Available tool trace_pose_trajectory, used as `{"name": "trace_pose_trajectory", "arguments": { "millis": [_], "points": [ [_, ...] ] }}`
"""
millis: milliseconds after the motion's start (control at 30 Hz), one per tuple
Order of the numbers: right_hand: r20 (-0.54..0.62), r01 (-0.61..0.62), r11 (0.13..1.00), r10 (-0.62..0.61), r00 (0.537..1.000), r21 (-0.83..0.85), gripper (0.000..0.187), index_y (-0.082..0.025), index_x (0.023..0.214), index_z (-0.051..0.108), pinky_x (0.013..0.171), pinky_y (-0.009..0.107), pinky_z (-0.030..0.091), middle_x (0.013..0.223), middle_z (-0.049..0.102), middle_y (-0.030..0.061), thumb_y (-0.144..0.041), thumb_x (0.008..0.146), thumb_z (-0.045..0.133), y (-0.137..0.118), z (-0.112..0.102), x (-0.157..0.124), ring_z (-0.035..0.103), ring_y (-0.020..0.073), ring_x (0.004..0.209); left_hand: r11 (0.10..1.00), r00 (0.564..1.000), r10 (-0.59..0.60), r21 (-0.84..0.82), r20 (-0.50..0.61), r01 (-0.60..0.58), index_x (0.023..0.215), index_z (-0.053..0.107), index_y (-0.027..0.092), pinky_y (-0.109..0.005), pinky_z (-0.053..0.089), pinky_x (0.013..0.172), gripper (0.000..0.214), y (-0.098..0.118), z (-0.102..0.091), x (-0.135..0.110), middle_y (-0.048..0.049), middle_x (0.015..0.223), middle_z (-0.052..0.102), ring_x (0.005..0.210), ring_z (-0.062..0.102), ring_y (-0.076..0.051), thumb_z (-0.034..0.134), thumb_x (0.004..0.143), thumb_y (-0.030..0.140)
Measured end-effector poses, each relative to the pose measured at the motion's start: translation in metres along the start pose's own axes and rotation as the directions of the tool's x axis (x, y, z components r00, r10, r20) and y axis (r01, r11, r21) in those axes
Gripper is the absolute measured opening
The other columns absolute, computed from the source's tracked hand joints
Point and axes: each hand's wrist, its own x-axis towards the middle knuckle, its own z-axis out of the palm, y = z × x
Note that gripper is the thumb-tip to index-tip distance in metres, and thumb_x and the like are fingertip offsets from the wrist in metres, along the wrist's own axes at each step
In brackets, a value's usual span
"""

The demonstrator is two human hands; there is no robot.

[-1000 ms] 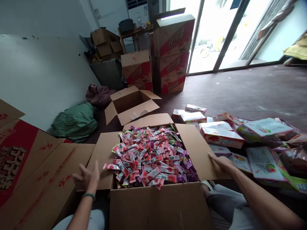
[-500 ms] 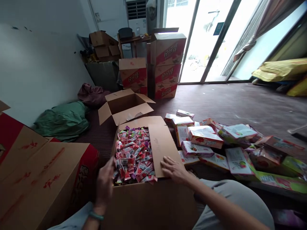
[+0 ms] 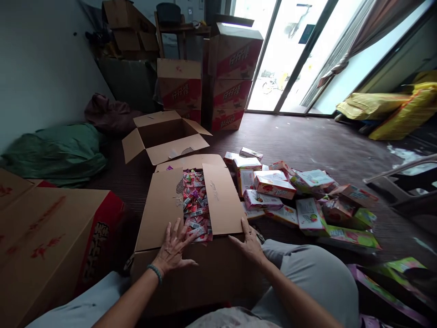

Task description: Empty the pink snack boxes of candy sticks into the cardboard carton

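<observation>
Between my legs stands a cardboard box [image 3: 223, 200] filled with small wrapped candies [image 3: 195, 200] in red, pink and purple. Its left and right flaps are folded inward, and a strip of candies shows between them. My left hand [image 3: 174, 246], with a braided band at the wrist, lies with spread fingers over the near edge of the left flap [image 3: 160, 209]. The fingertips reach the flap and the candies beside it. My right hand [image 3: 251, 241] rests at the near right corner of the box, thumb and fingers apart, touching the right flap's corner.
An open carton [image 3: 164, 132] sits just behind. Several small candy boxes [image 3: 273, 182] are heaped on the right. A large red-and-brown carton [image 3: 68, 228] stands left, with a green sack [image 3: 58, 152] beyond it. Stacked cartons [image 3: 232, 77] stand by the glass door.
The left flap has been folded inward over the candies. My left hand has moved from the box's left side onto the near edge; my right hand has slid to the near right corner.
</observation>
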Motion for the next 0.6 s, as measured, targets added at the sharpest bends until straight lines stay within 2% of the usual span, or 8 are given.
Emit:
{"name": "trace_pose_trajectory", "arguments": {
  "millis": [133,233,300,467,600],
  "points": [
    [0.017,0.083,0.991,-0.085,0.996,0.106,0.084,-0.032,0.159,0.015,0.101,0.041,0.042,0.133,0.045,0.0127,-0.053,0.087,0.054,0.01,0.003,0.012,0.054,0.0307,0.123,0.99,0.991,0.078,0.122,-0.109,-0.065,0.151,0.029,0.043,-0.061,0.007,0.117,0.083,-0.011,0.006,-0.003,-0.0105,0.153,0.045,0.145,0.025,-0.042,0.048,0.079,0.079],
    [0.0,0.119,0.985,-0.12,0.993,0.127,0.077,-0.034,0.158,0.021,0.096,0.036,0.045,0.117,0.047,0.0091,-0.046,0.089,0.055,0.011,0.003,0.018,0.06,0.0268,0.109,0.984,0.988,0.082,0.166,-0.13,-0.06,0.152,0.029,0.043,-0.061,0.012,0.116,0.08,-0.011,0.011,0.0,-0.0106,0.149,0.05,0.143,0.032,-0.042,0.05,0.081,0.075],
    [-0.009,0.144,0.981,-0.144,0.989,0.127,0.075,-0.036,0.157,0.023,0.095,0.034,0.045,0.113,0.047,0.0075,-0.043,0.089,0.055,0.012,0.003,0.02,0.061,0.025,0.105,0.983,0.989,0.077,0.176,-0.129,-0.054,0.152,0.028,0.043,-0.062,0.014,0.116,0.079,-0.01,0.014,0.001,-0.0108,0.149,0.05,0.141,0.035,-0.043,0.05,0.082,0.073],
    [-0.025,0.125,0.989,-0.123,0.992,0.079,0.072,-0.038,0.156,0.025,0.093,0.034,0.046,0.112,0.048,0.0066,-0.04,0.09,0.053,0.007,0.001,0.039,0.062,0.0246,0.102,0.991,0.997,0.014,0.136,-0.081,-0.003,0.152,0.024,0.046,-0.064,0.016,0.115,0.077,-0.013,0.025,0.01,-0.0086,0.153,0.045,0.14,0.037,-0.044,0.049,0.083,0.072],
    [-0.061,0.136,0.985,-0.131,0.99,0.101,0.072,-0.034,0.156,0.027,0.099,0.036,0.044,0.124,0.05,0.0091,-0.043,0.09,0.053,-0.006,-0.009,0.074,0.059,0.0275,0.114,0.994,0.995,-0.095,0.051,0.042,0.093,0.15,0.024,0.048,-0.069,0.016,0.114,0.078,-0.026,0.035,0.042,-0.0083,0.157,0.038,0.144,0.029,-0.046,0.051,0.082,0.072]
  ]
}}
